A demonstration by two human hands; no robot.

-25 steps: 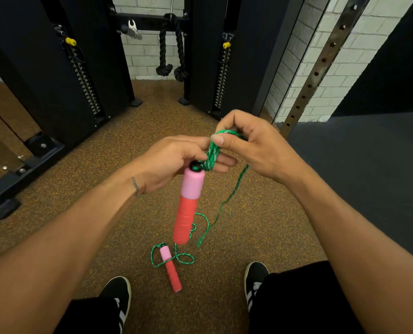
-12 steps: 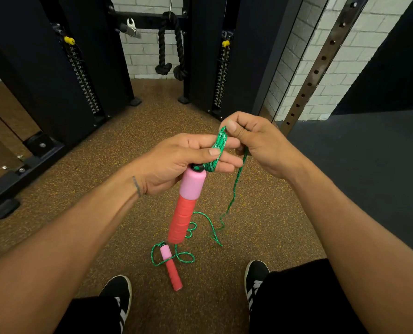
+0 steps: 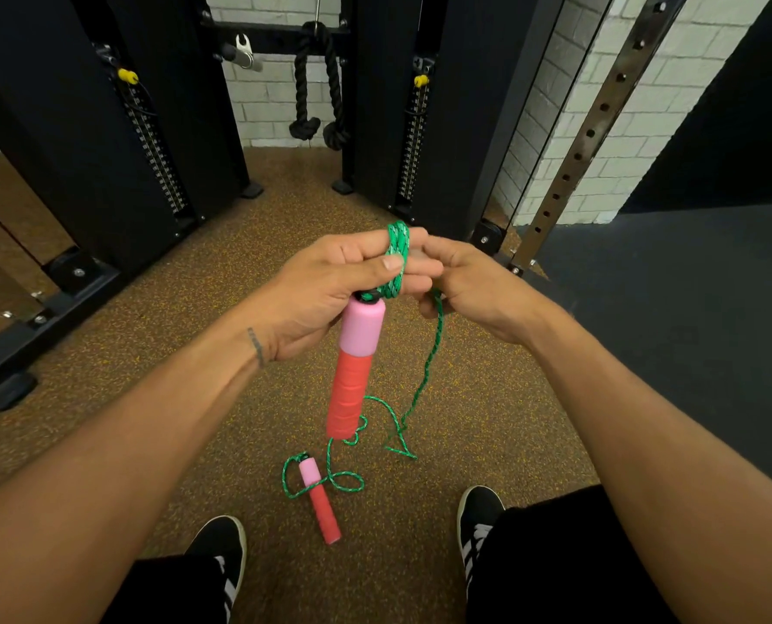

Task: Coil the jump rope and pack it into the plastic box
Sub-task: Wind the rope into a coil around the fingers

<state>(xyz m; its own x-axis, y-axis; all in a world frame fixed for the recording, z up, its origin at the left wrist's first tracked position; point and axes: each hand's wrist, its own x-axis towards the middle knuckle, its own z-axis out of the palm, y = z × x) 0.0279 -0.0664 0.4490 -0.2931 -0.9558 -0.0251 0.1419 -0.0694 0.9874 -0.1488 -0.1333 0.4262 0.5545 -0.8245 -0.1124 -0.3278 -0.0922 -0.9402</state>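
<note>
Two hands meet above the speckled floor (image 3: 240, 335): left hand (image 3: 325, 292) grips the green rope (image 3: 397, 258) coiled around its fingers, one pink-red handle (image 3: 355, 371) hanging below; right hand (image 3: 469, 286) pinches the trailing strand; second handle (image 3: 319, 504) lies between the shoes.

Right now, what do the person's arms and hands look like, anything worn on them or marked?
Both arms are bare from hand to elbow, with no sleeves in view. The left hand and right hand wear no gloves, rings or watch that can be seen. The one marking is a small dark line tattoo running across the left wrist. The thumbnails are short and unpainted.
</note>
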